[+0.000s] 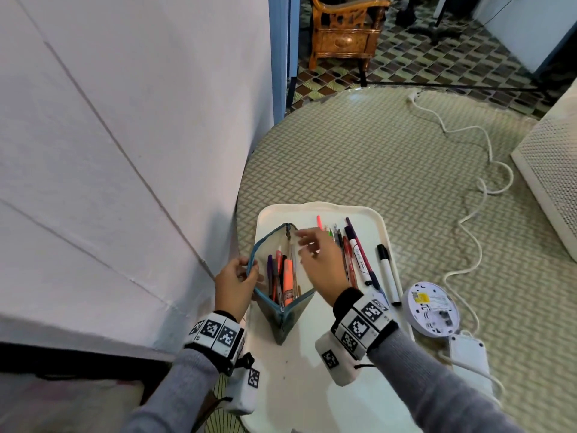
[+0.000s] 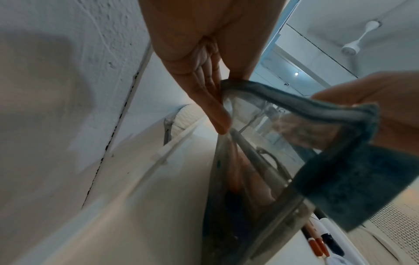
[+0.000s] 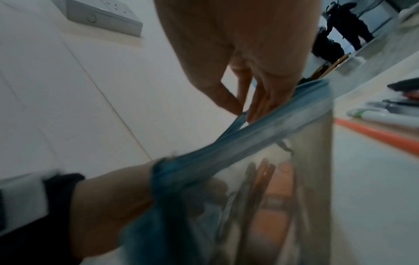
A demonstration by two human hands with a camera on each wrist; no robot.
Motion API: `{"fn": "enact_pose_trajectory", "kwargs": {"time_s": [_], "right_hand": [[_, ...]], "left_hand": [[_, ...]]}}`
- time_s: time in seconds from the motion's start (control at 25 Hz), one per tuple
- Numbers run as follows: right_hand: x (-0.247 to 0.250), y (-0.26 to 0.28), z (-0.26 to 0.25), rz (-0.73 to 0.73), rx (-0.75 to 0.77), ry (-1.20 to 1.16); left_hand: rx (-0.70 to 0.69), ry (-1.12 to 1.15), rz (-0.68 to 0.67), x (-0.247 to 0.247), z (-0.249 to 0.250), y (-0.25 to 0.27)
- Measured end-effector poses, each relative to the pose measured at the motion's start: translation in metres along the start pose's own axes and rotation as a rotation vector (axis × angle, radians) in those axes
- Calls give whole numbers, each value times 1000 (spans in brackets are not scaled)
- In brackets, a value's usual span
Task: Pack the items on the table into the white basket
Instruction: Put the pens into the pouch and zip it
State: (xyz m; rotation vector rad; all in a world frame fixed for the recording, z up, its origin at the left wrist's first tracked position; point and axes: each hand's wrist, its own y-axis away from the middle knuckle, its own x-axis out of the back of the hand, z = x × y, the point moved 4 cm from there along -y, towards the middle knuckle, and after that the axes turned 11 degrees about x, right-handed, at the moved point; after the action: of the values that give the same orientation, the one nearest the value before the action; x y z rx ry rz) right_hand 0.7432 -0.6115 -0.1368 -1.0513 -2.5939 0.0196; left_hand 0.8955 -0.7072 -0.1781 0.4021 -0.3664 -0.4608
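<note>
A see-through pencil pouch (image 1: 281, 276) with a teal zip edge stands open on a white tray (image 1: 312, 370), which rests on the round desk (image 1: 390, 157) with a woven-pattern cover. The left hand (image 1: 234, 282) pinches the left rim of the pouch, its fingers (image 2: 211, 100) curled over the teal edge and the thumb on the other side, pulling the mouth wide. The right hand (image 1: 318, 260) hovers over the far right side of the opening; in the right wrist view its fingers (image 3: 263, 100) are loosely spread and touch the teal rim near the zip end, with nothing gripped between them.

Inside the pouch stand several pens, among them an orange highlighter (image 1: 288, 281) and a purple pen (image 1: 270, 270). On the tray just right of the pouch lies a loose row of pens (image 1: 349, 254), partly hidden under the right hand, with a pink-tipped one at the far end. Beside them is a white marker with a black cap (image 1: 387, 273), near the tray's right edge.

Off the tray, on the desk to the right, sits a round white device (image 1: 432, 307), a white adapter (image 1: 468, 354) just below it, and a white cable (image 1: 480, 189) snaking across the desk. A white perforated basket (image 1: 552, 170) stands at the desk's right edge, well apart from the tray
</note>
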Motion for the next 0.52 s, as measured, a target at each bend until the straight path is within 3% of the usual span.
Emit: {"fn": "enact_pose_trajectory", "kwargs": {"time_s": [0.08, 0.12, 0.2, 0.28, 0.36, 0.52], "right_hand": [[23, -16, 9, 230, 31, 38], [32, -24, 20, 266, 1, 106], [38, -37, 50, 180, -112, 270], [34, -43, 79, -12, -202, 439], [28, -42, 94, -168, -208, 634], [28, -42, 94, -206, -163, 806]], "left_hand": [[3, -3, 0, 1, -1, -1], [2, 0, 1, 2, -1, 0], [-7, 7, 0, 2, 0, 1], [-13, 11, 2, 2, 1, 2], [-10, 12, 10, 2, 0, 2], [2, 7, 31, 5, -5, -1]]}}
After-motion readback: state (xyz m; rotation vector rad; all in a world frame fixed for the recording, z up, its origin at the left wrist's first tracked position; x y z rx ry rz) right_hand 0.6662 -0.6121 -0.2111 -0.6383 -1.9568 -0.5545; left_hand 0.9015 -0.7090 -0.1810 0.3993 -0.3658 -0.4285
